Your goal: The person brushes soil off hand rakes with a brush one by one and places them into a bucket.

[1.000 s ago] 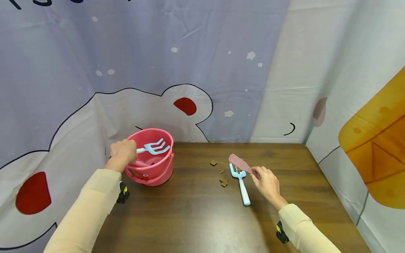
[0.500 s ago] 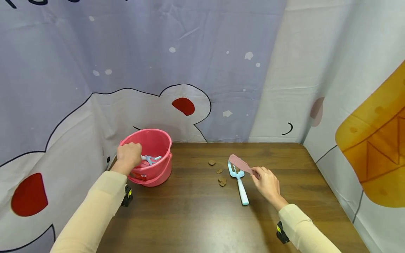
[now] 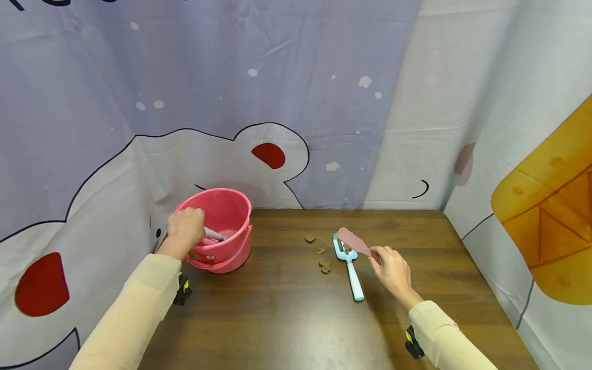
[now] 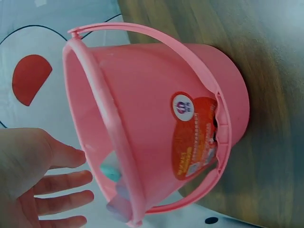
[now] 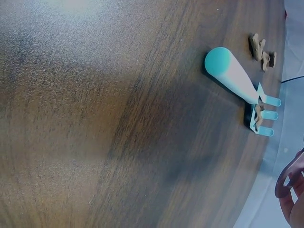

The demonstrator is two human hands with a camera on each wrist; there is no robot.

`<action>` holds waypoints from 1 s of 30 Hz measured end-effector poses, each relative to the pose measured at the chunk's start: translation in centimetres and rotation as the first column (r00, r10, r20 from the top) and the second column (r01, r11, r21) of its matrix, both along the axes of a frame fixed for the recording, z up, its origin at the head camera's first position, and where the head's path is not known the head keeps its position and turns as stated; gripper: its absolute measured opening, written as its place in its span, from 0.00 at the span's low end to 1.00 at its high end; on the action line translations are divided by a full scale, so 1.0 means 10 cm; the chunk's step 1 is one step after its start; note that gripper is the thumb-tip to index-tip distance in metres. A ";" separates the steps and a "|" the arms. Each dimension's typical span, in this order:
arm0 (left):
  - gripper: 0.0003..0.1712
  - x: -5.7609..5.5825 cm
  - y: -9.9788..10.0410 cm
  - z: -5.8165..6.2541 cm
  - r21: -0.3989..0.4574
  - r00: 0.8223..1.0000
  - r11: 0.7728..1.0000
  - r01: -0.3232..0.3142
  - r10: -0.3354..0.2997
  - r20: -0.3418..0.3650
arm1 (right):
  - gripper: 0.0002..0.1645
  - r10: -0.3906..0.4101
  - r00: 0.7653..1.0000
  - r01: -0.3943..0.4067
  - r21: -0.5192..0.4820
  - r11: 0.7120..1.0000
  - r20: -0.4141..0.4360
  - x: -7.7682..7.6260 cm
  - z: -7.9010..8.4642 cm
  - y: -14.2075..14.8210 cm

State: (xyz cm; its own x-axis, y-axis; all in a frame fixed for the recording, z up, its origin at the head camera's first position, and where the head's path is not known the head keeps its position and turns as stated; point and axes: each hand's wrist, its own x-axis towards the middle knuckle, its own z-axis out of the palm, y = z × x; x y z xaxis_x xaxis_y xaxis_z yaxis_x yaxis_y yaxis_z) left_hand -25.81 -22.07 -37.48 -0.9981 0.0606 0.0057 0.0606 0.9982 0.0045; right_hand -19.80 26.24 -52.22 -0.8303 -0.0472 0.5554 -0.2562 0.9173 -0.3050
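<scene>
At the rim of a pink bucket (image 3: 226, 208), my left hand (image 3: 184, 228) hovers with fingers spread and apart, as the left wrist view shows. Inside the bucket a toy garden fork's white handle (image 3: 215, 234) leans against the wall, its teal end (image 4: 110, 171) showing through the opening. A pink piece lies beside it, mostly hidden. My right hand (image 3: 390, 270) pinches the handle of a pink toy shovel (image 3: 353, 241), whose flat blade overlaps the tines of a second toy garden fork (image 3: 354, 280). That fork, light blue and white, lies on the table with a brown crumb at its tines.
Several brown lumps (image 3: 325, 265) lie on the wooden table (image 3: 277, 313) left of the fork. Printed cloth (image 3: 333, 103) hangs behind and along both sides of the table. The bucket's handle (image 4: 190, 57) hangs down its side.
My left hand has lowered the blue toy garden fork into the bucket and let go of it; the fork's tines no longer show. My right hand and the shovel have barely moved.
</scene>
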 end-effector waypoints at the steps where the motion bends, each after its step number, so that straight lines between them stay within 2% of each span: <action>1: 0.08 0.00 0.01 0.01 0.003 1.000 1.000 0.002 -0.002 -0.008 | 0.14 -0.002 1.000 0.002 -0.001 1.000 0.002 0.00 0.00 0.00; 8: 0.10 0.02 0.15 0.13 0.010 0.994 0.999 0.050 -0.049 -0.094 | 0.14 0.006 1.000 -0.006 0.005 1.000 -0.004 -0.02 0.00 0.02; 16: 0.08 0.00 0.39 0.26 0.003 0.974 0.992 0.127 -0.124 -0.190 | 0.14 0.012 1.000 -0.012 0.001 1.000 -0.023 -0.05 0.06 0.04; 23: 0.14 0.00 0.68 0.26 -0.036 0.959 0.979 0.199 -0.202 -0.201 | 0.13 -0.017 1.000 0.016 -0.010 1.000 -0.025 -0.06 0.06 0.10; 26: 0.14 0.01 0.83 0.21 -0.030 0.955 0.977 0.210 -0.212 -0.209 | 0.13 -0.024 1.000 0.024 -0.011 1.000 -0.019 -0.06 0.06 0.11; 30: 0.13 0.04 1.06 0.12 -0.024 0.945 0.967 0.255 -0.254 -0.205 | 0.13 -0.024 1.000 0.024 -0.014 1.000 -0.012 -0.06 0.07 0.12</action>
